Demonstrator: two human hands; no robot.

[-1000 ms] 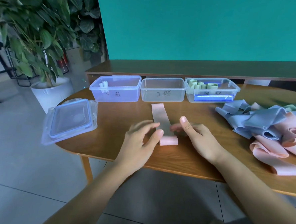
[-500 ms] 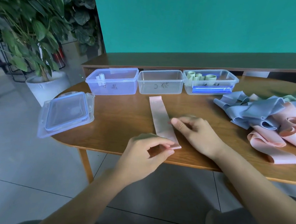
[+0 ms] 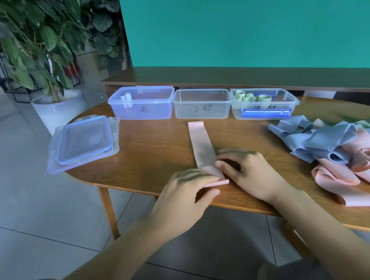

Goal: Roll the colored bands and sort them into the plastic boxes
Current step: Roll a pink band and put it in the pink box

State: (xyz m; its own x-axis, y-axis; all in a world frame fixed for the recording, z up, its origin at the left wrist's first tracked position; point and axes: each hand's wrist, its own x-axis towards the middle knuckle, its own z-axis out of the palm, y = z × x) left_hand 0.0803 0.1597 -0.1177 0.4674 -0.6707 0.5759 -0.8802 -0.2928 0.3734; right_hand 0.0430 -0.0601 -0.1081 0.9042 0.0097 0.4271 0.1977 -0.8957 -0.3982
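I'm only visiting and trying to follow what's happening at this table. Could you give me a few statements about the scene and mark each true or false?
1. Both hands are on the pink band lying flat on the table. True: the left hand and right hand work at its near end.
2. The middle box holds green rolls. False: it looks empty; the green rolls sit in the right box.
3. The loose lid lies left of the pink band. True.
4. The left box is closed with a lid. False: it is open, with a pale roll inside.
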